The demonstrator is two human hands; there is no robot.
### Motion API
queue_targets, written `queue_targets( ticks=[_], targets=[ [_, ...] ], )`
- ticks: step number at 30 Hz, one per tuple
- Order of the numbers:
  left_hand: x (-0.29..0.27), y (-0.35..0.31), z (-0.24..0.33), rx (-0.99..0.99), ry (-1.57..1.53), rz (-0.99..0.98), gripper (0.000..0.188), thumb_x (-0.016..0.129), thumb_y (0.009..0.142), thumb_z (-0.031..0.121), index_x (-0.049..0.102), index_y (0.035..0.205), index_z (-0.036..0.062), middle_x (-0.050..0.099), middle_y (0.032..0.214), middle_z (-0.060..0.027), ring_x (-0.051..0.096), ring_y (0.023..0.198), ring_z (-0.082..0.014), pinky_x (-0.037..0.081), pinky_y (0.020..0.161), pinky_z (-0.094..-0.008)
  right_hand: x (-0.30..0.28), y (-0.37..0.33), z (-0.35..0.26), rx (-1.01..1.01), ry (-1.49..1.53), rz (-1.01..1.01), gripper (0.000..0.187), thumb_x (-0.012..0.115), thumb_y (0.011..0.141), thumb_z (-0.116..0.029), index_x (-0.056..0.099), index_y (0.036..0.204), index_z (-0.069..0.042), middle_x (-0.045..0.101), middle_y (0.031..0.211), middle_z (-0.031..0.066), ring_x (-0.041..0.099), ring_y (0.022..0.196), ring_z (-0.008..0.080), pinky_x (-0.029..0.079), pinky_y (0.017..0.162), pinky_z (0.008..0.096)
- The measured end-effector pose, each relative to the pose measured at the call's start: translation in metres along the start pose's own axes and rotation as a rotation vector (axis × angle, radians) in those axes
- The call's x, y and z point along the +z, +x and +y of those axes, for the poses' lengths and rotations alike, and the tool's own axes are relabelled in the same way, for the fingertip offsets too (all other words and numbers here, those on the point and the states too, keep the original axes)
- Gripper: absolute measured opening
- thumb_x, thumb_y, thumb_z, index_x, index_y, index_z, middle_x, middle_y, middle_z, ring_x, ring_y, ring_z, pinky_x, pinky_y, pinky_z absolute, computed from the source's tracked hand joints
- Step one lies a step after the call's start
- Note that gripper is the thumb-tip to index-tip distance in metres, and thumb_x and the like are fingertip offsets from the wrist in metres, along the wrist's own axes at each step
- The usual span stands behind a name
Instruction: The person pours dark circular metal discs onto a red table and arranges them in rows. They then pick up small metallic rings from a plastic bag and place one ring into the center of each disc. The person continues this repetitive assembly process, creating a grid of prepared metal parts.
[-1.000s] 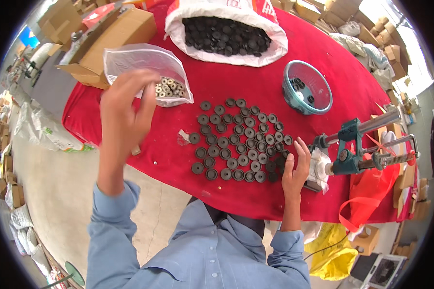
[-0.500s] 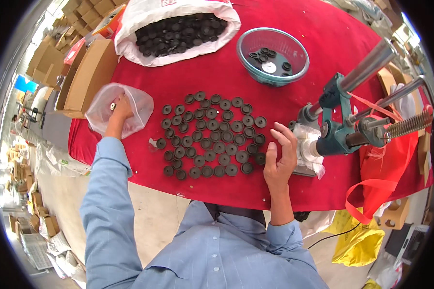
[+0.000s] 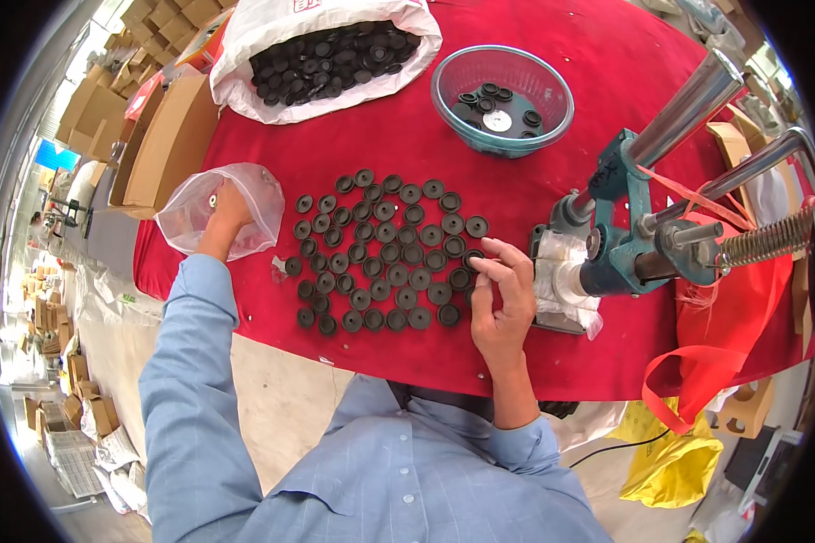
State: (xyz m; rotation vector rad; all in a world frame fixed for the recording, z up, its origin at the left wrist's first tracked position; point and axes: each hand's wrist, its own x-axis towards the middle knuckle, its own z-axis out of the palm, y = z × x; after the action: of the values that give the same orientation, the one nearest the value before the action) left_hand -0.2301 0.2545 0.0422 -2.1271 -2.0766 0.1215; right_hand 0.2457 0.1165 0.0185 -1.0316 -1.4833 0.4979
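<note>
The discs (image 3: 407, 233) — black, round, some with a raised rim and others flat with a small centre hole — lie in loose rows mid-table on a red cloth (image 3: 362, 145). At their right edge is the right hand (image 3: 507, 299), its fingers loosely bent, thumb and forefinger slightly apart; the fingertips meet one disc, though I cannot tell whether they grip it.

To the left of the discs, the left hand (image 3: 230, 206) reaches into a clear bag (image 3: 267, 201). A small metal ring (image 3: 213, 201) shows at its fingertips; whether they are closed on it, I cannot tell (the plastic blurs them).

Just right of the right hand stands a green press (image 3: 620, 262), its base wrapped in white. Behind the discs are a white sack (image 3: 235, 86) full of black pieces and a blue-green bowl (image 3: 503, 145) with a few more. A carton (image 3: 167, 145) sits behind the clear bag; a red bag (image 3: 729, 312) hangs beyond the press.
</note>
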Motion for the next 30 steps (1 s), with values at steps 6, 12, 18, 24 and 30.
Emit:
queue_targets(
  ticks=[6,12,18,24,30],
  targets=[
    [-0.022,-0.025,0.006,0.029,-0.061,0.094,0.038,0.06,0.093,0.032,0.078,0.097,-0.0015,0.074,0.102,-0.0314,0.071,0.097,-0.0514,0.055,0.091,-0.0585,0.002,-0.001,-0.005,0.009,0.017,-0.008,0.027,0.065,0.087,0.013,0.075,0.107,-0.002,0.071,0.125,0.0165,0.067,0.118,0.0329,0.058,0.092,0.0395],
    [-0.034,-0.017,0.059,-0.006,0.212,0.05,0.028,0.064,0.088,0.027,0.083,0.091,0.0067,0.078,0.097,-0.0206,0.076,0.091,-0.0404,0.06,0.083,-0.0554,0.001,-0.002,-0.003,0.046,0.021,-0.032,0.027,0.065,0.087,0.013,0.074,0.107,-0.002,0.071,0.123,0.0149,0.068,0.114,0.0315,0.058,0.092,0.0395],
    [0.012,-0.018,0.033,0.03,0.329,0.23,0.026,0.065,0.089,0.028,0.079,0.084,0.0061,0.078,0.095,-0.0182,0.075,0.089,-0.0395,0.058,0.079,-0.0551,0.001,-0.002,-0.003,0.079,0.044,-0.027,0.024,0.066,0.088,0.012,0.075,0.106,-0.002,0.073,0.119,0.0135,0.069,0.114,0.0298,0.058,0.093,0.0388],
    [0.019,-0.02,0.001,0.087,0.105,0.185,0.029,0.059,0.097,0.027,0.075,0.102,0.0024,0.076,0.1,-0.0247,0.071,0.098,-0.0476,0.056,0.088,-0.0565,0.003,-0.003,-0.005,0.141,0.072,-0.04,0.023,0.065,0.09,0.012,0.075,0.105,-0.002,0.074,0.116,0.0127,0.071,0.11,0.029,0.058,0.094,0.0388],
    [-0.009,-0.021,0.029,0.007,-0.116,0.221,0.029,0.062,0.096,0.028,0.074,0.1,0.0023,0.076,0.1,-0.0257,0.071,0.097,-0.0479,0.054,0.087,-0.0577,0.001,-0.003,0.001,0.176,0.053,-0.029,0.023,0.064,0.091,0.012,0.075,0.106,-0.001,0.075,0.114,0.0138,0.073,0.107,0.0285,0.058,0.093,0.038]
  ],
)
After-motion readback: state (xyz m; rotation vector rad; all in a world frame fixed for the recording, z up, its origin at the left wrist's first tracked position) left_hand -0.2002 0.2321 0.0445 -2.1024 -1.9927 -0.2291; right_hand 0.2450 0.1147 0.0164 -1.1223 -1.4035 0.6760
